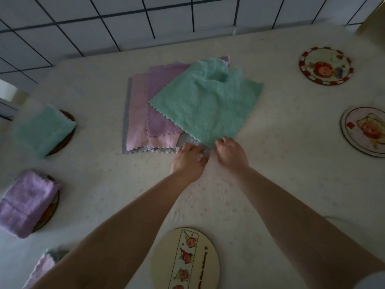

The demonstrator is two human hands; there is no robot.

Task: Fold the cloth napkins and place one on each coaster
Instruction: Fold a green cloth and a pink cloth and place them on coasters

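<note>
A green napkin (205, 103) lies crumpled on top of a stack of purple (160, 124), pink (136, 126) and grey napkins at the table's middle. My right hand (230, 152) pinches the green napkin's near corner. My left hand (190, 161) sits beside it, fingers closed on the grey napkin's corner (187, 140) underneath. On the left, a folded green napkin (44, 131) and a folded purple napkin (25, 202) each rest on a coaster. A third folded napkin (44, 265) shows at the lower left, partly hidden by my forearm.
Bare round coasters lie at the near centre (185, 259), the right edge (364, 131) and the far right (325, 65). The table has a pale cloth (281, 184). A tiled wall (125, 24) runs along the far edge.
</note>
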